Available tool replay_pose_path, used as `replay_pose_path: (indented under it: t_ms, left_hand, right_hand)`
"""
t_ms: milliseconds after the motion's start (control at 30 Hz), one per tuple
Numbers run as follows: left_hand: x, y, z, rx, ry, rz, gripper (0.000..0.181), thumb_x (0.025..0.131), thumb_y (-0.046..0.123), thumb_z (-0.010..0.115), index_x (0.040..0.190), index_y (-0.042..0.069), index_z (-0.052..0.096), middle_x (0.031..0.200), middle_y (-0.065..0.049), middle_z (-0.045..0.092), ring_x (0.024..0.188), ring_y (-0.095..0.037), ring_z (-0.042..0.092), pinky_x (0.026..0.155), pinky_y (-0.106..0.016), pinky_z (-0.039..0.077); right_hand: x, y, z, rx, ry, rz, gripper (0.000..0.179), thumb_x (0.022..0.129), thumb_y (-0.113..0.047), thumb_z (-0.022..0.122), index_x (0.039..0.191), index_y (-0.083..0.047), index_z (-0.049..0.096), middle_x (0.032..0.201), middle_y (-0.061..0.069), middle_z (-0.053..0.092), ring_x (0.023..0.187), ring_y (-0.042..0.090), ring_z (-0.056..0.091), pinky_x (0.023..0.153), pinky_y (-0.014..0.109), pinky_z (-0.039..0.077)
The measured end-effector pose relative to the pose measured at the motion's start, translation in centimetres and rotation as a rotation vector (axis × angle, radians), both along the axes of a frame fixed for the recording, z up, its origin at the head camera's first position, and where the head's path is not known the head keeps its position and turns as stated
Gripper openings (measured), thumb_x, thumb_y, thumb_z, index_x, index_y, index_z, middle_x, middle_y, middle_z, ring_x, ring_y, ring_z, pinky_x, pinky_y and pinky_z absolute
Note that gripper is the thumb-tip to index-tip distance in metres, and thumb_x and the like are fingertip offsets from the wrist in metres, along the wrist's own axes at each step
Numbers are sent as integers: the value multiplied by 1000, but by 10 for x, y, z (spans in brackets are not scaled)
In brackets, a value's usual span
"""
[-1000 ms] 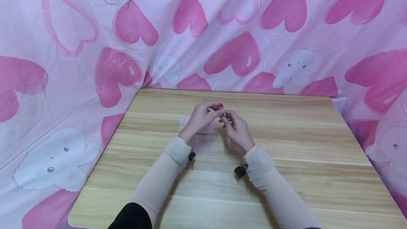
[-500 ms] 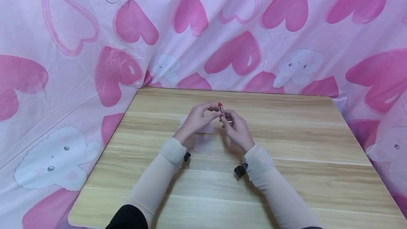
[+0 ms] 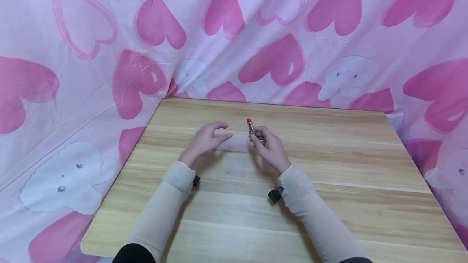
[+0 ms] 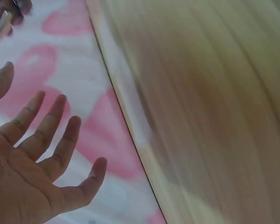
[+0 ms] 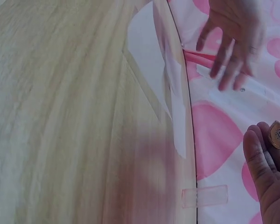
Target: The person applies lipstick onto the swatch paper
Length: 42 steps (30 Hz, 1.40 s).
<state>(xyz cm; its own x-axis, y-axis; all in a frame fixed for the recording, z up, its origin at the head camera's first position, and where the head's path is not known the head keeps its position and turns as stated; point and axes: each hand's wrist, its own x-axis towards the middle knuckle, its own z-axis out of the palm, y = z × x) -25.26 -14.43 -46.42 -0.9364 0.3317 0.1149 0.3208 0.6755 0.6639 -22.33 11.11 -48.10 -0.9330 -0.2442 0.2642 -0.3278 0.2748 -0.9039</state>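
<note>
A lipstick (image 3: 250,126) with a red bullet and a gold case stands nearly upright in my right hand (image 3: 270,147). Thumb and fingers pinch it low on the case. Its gold base (image 5: 278,134) faces the camera in the right wrist view. To the left of it, my left hand (image 3: 205,140) is held above the table, holding nothing. In the left wrist view the left hand's fingers (image 4: 51,135) are spread and slightly bent, apart from the lipstick.
Two pale paper sheets (image 3: 235,164) lie on the wooden table (image 3: 351,165) between the hands. In the right wrist view a clear rectangular piece (image 5: 205,196) shows near the table's far edge. A pink heart-print curtain (image 3: 270,60) hangs behind the table and at both sides.
My left hand has let go of the lipstick and moved left, its fingers spreading. The lipstick, with its red bullet, now shows more fully in the right hand, which has barely moved.
</note>
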Motion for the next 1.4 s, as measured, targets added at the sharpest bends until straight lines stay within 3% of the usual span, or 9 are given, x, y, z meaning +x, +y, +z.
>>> replay_pose_path:
  t_ms: [200,400,600,833,1167,1400]
  left_hand:
    - [-1,-40,-4,-174,-70,-16,56,97,41,65,142,7,56,142,-14,57,134,-34,49,111,-53,38]
    - [-6,-58,-14,-286,-123,-38,60,99,38,63,151,15,47,153,-19,43,141,-41,38,112,-63,31]
    - [-4,-61,-17,-296,-194,-70,60,99,40,62,154,25,43,160,-25,29,147,-47,24,115,-66,22]
    - [-2,-60,-18,-369,-246,-13,61,98,48,61,154,36,40,165,-22,15,149,-51,4,100,-86,6]
    - [-7,-58,-20,-398,-297,-14,67,96,47,63,156,31,38,165,-24,10,144,-59,0,91,-91,2]
    - [-7,-59,-18,-390,-302,0,67,96,47,63,156,30,38,165,-25,9,145,-58,1,92,-91,3]
  right_hand:
    - [-3,-11,0,62,21,31,25,100,-18,65,121,-4,62,105,10,71,95,29,70,79,30,59]
    - [-8,-24,-1,204,11,83,25,99,-20,65,120,-6,63,101,6,72,87,20,69,79,32,58]
    - [-12,-35,-2,288,30,110,25,100,-19,63,119,-3,64,98,5,72,87,17,68,79,30,58]
    - [-13,-43,0,334,-1,121,24,101,-20,62,118,-3,64,94,5,71,84,16,68,75,29,58]
    - [-19,-51,-3,396,1,161,18,100,-20,64,113,-7,64,90,0,70,80,13,65,74,27,57]
    - [-25,-57,1,455,5,156,20,98,-20,64,111,-5,67,85,0,68,71,14,60,64,28,53]
